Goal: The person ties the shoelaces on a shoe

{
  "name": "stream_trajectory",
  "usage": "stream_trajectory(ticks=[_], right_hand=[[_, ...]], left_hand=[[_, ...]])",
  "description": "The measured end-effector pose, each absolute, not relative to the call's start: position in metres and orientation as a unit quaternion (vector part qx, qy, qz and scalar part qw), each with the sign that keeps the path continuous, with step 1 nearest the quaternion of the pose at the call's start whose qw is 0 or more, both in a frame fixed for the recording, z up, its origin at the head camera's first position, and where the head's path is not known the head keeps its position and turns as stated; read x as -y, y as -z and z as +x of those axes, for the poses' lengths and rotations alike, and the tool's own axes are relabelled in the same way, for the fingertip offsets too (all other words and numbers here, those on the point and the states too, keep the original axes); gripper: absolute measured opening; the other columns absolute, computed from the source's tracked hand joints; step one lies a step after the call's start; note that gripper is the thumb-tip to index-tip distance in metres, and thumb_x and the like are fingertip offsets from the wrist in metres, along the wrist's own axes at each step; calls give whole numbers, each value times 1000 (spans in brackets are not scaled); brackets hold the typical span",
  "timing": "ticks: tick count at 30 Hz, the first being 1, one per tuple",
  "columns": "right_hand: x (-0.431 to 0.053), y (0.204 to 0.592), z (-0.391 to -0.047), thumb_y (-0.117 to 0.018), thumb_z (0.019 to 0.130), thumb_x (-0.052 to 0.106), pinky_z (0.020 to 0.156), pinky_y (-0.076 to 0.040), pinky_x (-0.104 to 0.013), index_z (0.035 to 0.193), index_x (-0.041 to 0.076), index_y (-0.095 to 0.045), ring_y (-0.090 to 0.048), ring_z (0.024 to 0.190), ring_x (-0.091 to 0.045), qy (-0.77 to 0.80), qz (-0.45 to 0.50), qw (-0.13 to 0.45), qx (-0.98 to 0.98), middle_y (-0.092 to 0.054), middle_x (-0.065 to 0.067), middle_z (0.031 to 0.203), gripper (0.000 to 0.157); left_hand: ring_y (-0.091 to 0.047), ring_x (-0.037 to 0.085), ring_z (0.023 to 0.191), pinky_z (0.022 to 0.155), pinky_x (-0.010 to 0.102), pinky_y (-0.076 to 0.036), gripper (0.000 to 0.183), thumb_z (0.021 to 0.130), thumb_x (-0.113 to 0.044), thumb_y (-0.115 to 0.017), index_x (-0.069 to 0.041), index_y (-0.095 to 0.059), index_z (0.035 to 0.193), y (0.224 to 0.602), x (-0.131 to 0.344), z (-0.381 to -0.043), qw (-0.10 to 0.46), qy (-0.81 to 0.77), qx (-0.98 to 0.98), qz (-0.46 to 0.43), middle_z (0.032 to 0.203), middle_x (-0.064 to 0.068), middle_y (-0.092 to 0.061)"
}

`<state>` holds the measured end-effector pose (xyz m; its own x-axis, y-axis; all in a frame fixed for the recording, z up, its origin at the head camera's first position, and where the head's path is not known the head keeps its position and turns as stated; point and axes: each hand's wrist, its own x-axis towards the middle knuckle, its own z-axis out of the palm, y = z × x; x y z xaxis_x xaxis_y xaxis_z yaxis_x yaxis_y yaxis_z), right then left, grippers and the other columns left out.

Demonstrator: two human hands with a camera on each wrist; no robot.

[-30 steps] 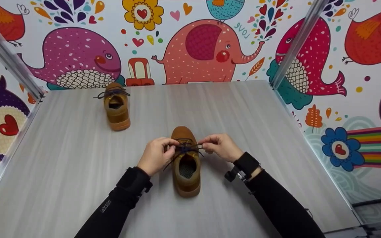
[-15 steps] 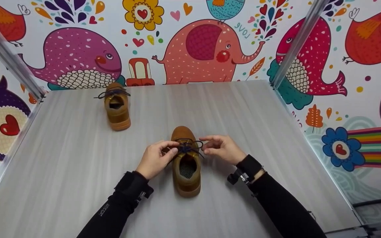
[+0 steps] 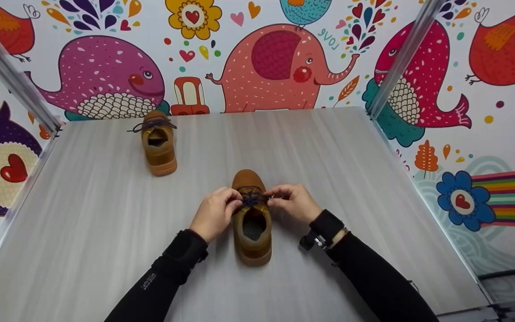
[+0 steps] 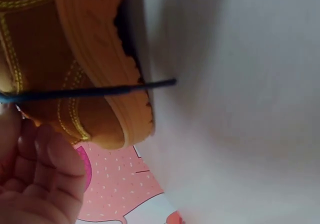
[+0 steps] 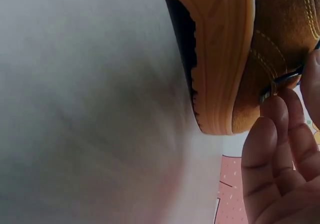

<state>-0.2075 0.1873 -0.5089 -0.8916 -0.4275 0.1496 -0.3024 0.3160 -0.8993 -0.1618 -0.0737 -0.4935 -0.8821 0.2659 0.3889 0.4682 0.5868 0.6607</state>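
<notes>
A brown lace-up shoe (image 3: 248, 178) stands on the table with its toe pointing away from me. Dark blue shoelaces (image 3: 252, 200) cross over its tongue in a bow knot. At the shoe's left side, my left hand (image 3: 215, 211) pinches the shoelace between thumb and forefinger. One loose end of the shoelace (image 4: 100, 92) sticks out past the sole in the left wrist view. From the other side, my right hand (image 3: 297, 203) pinches the shoelace too, its other fingers (image 5: 260, 144) curled beside the shoe. The fingertips partly hide the loops.
A second brown shoe (image 3: 161, 156), its laces tied in a bow, stands at the back left near the wall. Printed panels (image 3: 271, 67) with cartoon animals enclose the pale wooden table (image 3: 320, 147) at the back and sides.
My right hand drew out on the right side, loosened with its fingers apart from the loop half a second ago, and now pinches the lace nearer the knot. My left hand stays at the left.
</notes>
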Motion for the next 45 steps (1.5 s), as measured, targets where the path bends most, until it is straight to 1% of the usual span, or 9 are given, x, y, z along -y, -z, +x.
stream_trajectory(ticks=[5,12,14,21,24,32,38,41,45], right_hand=[[-188,508,-210,-76,97,4,76,-57,-17,109,-3,-80,-71,85,-4,526,-233,47,-816,-80,-22,106,15],[-194,508,-218,-75,97,5,82,-63,-34,101,4,-82,-76,90,-23,317,-355,-134,-869,-79,-9,96,8],[-197,508,-220,-77,95,2,81,-63,-36,95,5,-81,-75,87,-24,267,-361,-151,-881,-77,-7,92,5],[-210,505,-223,-75,96,1,88,-63,-42,92,4,-80,-76,91,-28,265,-313,-70,-909,-80,-8,92,8],[-212,506,-224,-75,97,5,89,-62,-43,93,4,-81,-76,92,-28,295,-287,-63,-909,-80,-9,94,8],[-207,498,-206,-68,106,14,75,-55,-23,112,0,-76,-70,83,-17,443,-171,-21,-880,-79,-16,98,18],[-190,487,-187,-75,101,14,70,-55,-19,113,1,-79,-66,77,-9,483,-209,67,-848,-79,-18,101,18],[-183,488,-184,-79,98,14,63,-51,-18,119,3,-79,-62,71,-4,484,-214,64,-846,-80,-16,100,24],[-180,493,-183,-82,94,9,61,-49,-17,113,4,-81,-61,69,-7,496,-204,33,-843,-80,-15,97,19]], left_hand=[[-69,22,87,79,39,-59,7,103,-9,-70,-6,-68,97,494,74,-163,138,373,891,-220,97,8,-69],[-68,26,85,76,42,-57,8,103,-6,-67,-7,-66,96,499,85,-169,152,310,906,-246,94,7,-67],[-68,27,85,75,42,-58,8,101,-3,-69,-8,-67,95,500,90,-170,155,291,912,-242,93,7,-69],[-71,27,87,79,43,-60,8,98,-2,-73,-8,-73,93,499,102,-174,154,286,918,-229,91,7,-73],[-72,28,88,79,43,-60,8,99,-2,-72,-7,-72,93,499,102,-173,142,293,919,-223,92,8,-73],[-70,24,95,85,43,-56,9,106,-13,-65,-7,-70,108,502,98,-167,42,425,887,-174,104,11,-75],[-68,19,92,81,35,-53,19,105,-20,-68,-10,-74,119,502,99,-164,30,462,874,-146,104,7,-75],[-66,16,87,79,31,-52,17,101,-18,-72,-10,-76,116,502,98,-164,42,464,873,-144,101,7,-75],[-64,14,84,77,29,-51,13,99,-15,-75,-10,-77,111,504,97,-164,55,465,872,-145,97,6,-74]])
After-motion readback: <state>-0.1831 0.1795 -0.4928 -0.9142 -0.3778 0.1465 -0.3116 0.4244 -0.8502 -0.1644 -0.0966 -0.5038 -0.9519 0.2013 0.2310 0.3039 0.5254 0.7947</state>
